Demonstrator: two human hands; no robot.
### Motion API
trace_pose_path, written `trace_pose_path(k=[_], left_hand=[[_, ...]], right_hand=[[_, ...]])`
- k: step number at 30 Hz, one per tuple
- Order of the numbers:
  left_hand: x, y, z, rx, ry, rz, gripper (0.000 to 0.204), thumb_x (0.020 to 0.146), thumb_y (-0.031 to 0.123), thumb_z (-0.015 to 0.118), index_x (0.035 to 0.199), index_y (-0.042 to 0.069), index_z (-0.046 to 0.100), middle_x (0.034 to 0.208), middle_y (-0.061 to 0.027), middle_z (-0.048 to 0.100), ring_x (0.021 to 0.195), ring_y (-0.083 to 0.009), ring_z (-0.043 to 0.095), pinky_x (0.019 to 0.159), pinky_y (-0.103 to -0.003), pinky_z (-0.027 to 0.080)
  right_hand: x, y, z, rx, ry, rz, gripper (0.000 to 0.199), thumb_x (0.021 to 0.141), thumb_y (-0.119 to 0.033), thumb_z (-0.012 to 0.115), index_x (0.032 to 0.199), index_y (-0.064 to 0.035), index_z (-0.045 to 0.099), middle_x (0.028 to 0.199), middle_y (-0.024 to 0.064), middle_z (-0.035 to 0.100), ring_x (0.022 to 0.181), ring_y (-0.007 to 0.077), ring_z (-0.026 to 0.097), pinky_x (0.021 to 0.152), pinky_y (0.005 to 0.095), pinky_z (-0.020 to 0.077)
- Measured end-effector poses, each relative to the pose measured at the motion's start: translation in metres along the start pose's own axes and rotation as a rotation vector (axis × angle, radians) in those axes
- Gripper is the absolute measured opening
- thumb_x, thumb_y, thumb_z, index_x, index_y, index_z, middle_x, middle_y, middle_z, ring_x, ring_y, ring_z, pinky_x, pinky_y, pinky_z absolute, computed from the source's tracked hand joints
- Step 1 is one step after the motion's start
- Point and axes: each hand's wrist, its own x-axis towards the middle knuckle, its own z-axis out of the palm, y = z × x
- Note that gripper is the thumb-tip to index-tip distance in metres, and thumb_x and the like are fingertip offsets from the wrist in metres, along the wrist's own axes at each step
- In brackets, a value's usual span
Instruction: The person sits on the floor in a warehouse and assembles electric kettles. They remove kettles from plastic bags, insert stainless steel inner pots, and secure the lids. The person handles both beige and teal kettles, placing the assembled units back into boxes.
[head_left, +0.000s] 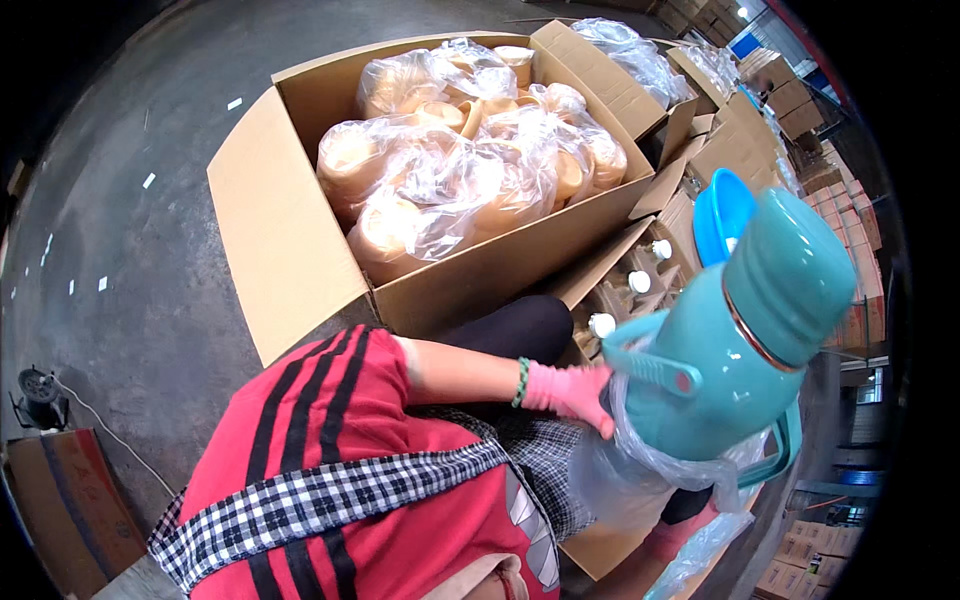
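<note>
A teal vacuum flask (pixel 700 390) with a domed cup lid (pixel 795 275), a copper-coloured ring and side handles leans to the right in front of me. Its lower part is inside a clear plastic bag (pixel 620 485). My left hand (pixel 572 393), in a pink glove, grips the bag's upper edge at the flask's left side; its fingertips are partly hidden. Lower down, my right hand (pixel 685 530), also gloved in pink, is closed at the bag near the flask's base, partly covered by plastic.
A large open carton (pixel 480 270) holds several bagged peach-coloured flask-like items (pixel 440 170). Beside it, a divided carton contains bottles with white caps (pixel 638 282). A blue basin (pixel 722 215) stands behind the flask. More cartons line the right; a small fan (pixel 42 395) sits at far left.
</note>
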Motion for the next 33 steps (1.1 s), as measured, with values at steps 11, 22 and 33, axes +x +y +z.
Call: trace_pose_path(k=[11, 22, 33], left_hand=[[-0.025, 0.118, -0.037, -0.144, 0.552, -0.021, 0.057, 0.077, 0.025, 0.055, 0.126, 0.006, 0.034, 0.103, -0.0027, 0.051, 0.088, -0.0078, 0.047, 0.074, -0.022, 0.039], [-0.064, 0.339, -0.189, 0.300, 0.652, 0.910, 0.020, 0.084, 0.014, 0.040, 0.096, 0.002, 0.052, 0.076, -0.0049, 0.054, 0.064, -0.0116, 0.047, 0.063, -0.020, 0.040], [-0.170, 0.286, -0.316, 0.444, 1.274, 0.634, 0.028, 0.075, 0.003, 0.050, 0.102, -0.002, 0.054, 0.087, -0.0059, 0.059, 0.067, -0.0135, 0.055, 0.063, -0.024, 0.045]], right_hand=[[0.005, -0.053, 0.055, 0.197, -0.330, 0.263, 0.058, 0.062, -0.006, 0.068, 0.113, 0.0029, 0.043, 0.105, 0.0098, 0.051, 0.096, 0.0180, 0.049, 0.083, 0.0284, 0.0382], [0.143, -0.206, 0.214, 0.706, -0.392, -0.299, 0.022, 0.079, -0.009, 0.055, 0.098, 0.0017, 0.055, 0.087, 0.0030, 0.057, 0.076, 0.0112, 0.054, 0.064, 0.0225, 0.0426], [0.105, -0.203, 0.404, 0.551, -0.799, -0.281, 0.055, 0.067, -0.028, 0.068, 0.108, 0.0044, 0.048, 0.107, 0.0166, 0.052, 0.098, 0.0231, 0.049, 0.087, 0.0300, 0.0359]])
